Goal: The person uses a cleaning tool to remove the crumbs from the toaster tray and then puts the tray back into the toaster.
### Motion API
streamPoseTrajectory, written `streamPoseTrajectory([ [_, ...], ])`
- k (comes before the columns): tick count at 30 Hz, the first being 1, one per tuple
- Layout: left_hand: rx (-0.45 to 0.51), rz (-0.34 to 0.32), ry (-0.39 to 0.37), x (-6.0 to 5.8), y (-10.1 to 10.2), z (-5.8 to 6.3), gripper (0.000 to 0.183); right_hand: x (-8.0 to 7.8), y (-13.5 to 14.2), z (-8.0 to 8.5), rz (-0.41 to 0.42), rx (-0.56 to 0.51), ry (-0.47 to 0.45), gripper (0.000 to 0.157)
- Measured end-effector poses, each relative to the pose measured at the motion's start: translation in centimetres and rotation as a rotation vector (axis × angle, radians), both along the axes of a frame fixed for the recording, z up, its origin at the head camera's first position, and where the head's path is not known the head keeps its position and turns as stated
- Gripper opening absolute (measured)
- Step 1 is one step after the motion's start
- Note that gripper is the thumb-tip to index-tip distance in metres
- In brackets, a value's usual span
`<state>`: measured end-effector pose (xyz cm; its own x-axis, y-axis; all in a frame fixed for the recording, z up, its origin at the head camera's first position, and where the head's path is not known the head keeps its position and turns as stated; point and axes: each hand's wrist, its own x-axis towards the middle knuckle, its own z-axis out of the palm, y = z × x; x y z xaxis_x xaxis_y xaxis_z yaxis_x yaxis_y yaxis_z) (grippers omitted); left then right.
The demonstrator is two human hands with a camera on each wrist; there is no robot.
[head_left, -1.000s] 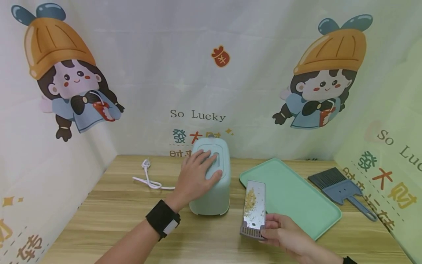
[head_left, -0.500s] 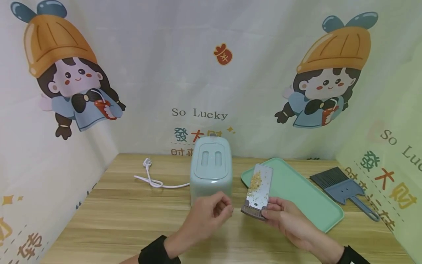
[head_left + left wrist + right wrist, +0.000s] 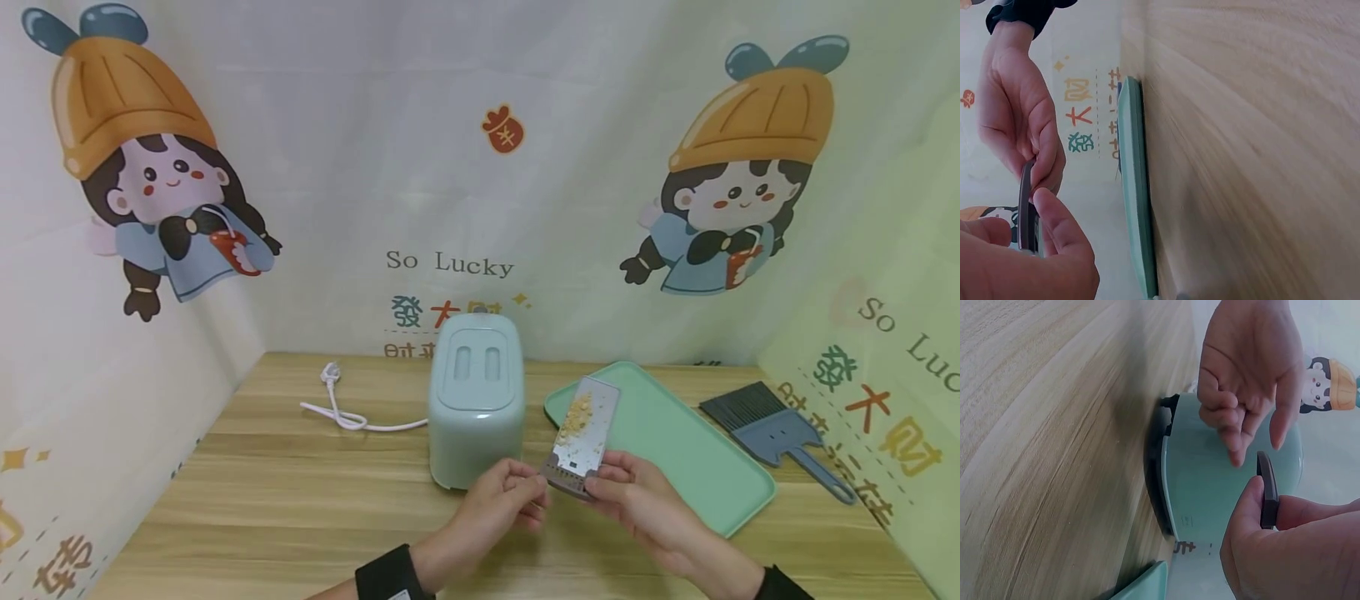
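Note:
My right hand [image 3: 645,508] grips the grey handle end of a crumb tray [image 3: 588,425], thumb on top and fingers beneath. The tray is a narrow metal plate, tilted, with yellow crumbs on its face. My left hand [image 3: 506,500] is at the tray's left corner. In the right wrist view, its thumb and fingers stand apart near the tray's edge [image 3: 1266,481], not pinching it. Just behind the hands is a mint-green toaster [image 3: 476,417] with a lid over its top. In the left wrist view, the tray [image 3: 1025,212] shows edge-on between the hands.
A green serving tray [image 3: 690,450] lies right of the toaster, partly behind the crumb tray. Farther right is a blue-grey brush [image 3: 780,433]. The toaster's white cord [image 3: 352,421] and plug lie left of it. A printed cloth hangs behind the wooden table [image 3: 300,500].
My left hand has left the toaster's lid and come down to the crumb tray's corner. My right hand has raised and tilted the crumb tray.

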<state>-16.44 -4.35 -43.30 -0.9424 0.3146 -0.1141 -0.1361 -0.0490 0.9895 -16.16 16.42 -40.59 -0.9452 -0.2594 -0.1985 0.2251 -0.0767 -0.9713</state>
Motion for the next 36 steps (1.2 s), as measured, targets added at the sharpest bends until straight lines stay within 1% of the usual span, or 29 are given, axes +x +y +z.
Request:
streamPoseTrajectory([
  [3, 0.049, -0.015, -0.048, 0.0, 0.2, 0.1, 0.031, 0.1, -0.3, -0.1, -0.005, 0.024, 0.000, 0.051],
  [5, 0.064, -0.026, -0.061, -0.1, 0.4, 0.1, 0.032, 0.2, -0.5, -0.3, -0.003, 0.036, 0.001, 0.051],
  [9, 0.067, -0.025, -0.063, -0.1, 0.6, 0.2, 0.030, 0.4, -1.0, -0.6, 0.008, 0.034, 0.009, 0.049],
  [13, 0.076, -0.020, -0.069, -0.1, 0.7, 0.1, 0.027, 0.7, -1.4, -0.6, 0.004, 0.041, -0.002, 0.048],
  [16, 0.101, -0.029, -0.075, -0.1, 0.7, 0.0, 0.026, 0.8, -1.4, -0.6, -0.003, 0.055, -0.019, 0.048],
  [21, 0.145, -0.042, -0.083, 0.1, 0.7, 0.2, 0.025, 1.0, -1.2, -0.8, -0.003, 0.066, -0.012, 0.050],
  [27, 0.127, -0.045, -0.097, -0.2, 0.8, -0.1, 0.026, 1.1, -0.8, -0.9, 0.036, 0.043, 0.007, 0.052],
  [32, 0.103, -0.047, -0.085, -0.5, 0.8, -0.5, 0.028, 1.1, -0.4, -1.0, 0.059, 0.043, 0.012, 0.052],
  [36, 0.078, -0.046, -0.069, -0.6, 0.8, -0.5, 0.028, 1.1, 0.0, -1.1, 0.074, 0.060, 0.010, 0.054],
])
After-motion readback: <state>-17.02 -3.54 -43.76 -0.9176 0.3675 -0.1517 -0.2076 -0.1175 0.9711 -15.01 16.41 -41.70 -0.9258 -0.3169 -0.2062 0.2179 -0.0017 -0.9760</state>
